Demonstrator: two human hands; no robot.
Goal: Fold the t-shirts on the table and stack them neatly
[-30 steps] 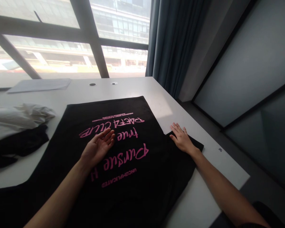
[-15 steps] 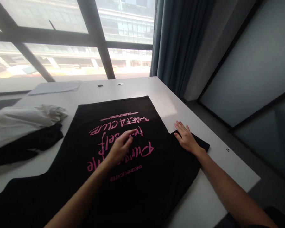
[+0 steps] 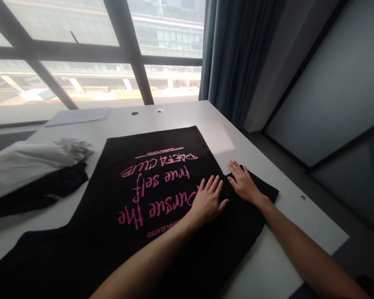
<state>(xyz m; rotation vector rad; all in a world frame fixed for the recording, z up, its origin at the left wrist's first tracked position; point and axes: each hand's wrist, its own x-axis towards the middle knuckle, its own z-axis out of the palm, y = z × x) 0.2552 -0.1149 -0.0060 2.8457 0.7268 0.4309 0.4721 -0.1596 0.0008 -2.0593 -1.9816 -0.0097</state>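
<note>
While the left hand (image 3: 208, 198) and right hand (image 3: 243, 183) lie flat, fingers extended and gripping nothing, on the black garment (image 3: 170, 189) spread over the counter (image 3: 180, 115), light, even palm pressure seems best for smoothing, though the left hand hides some pink lettering (image 3: 139, 214) and the garment's near end is cut off.
</note>
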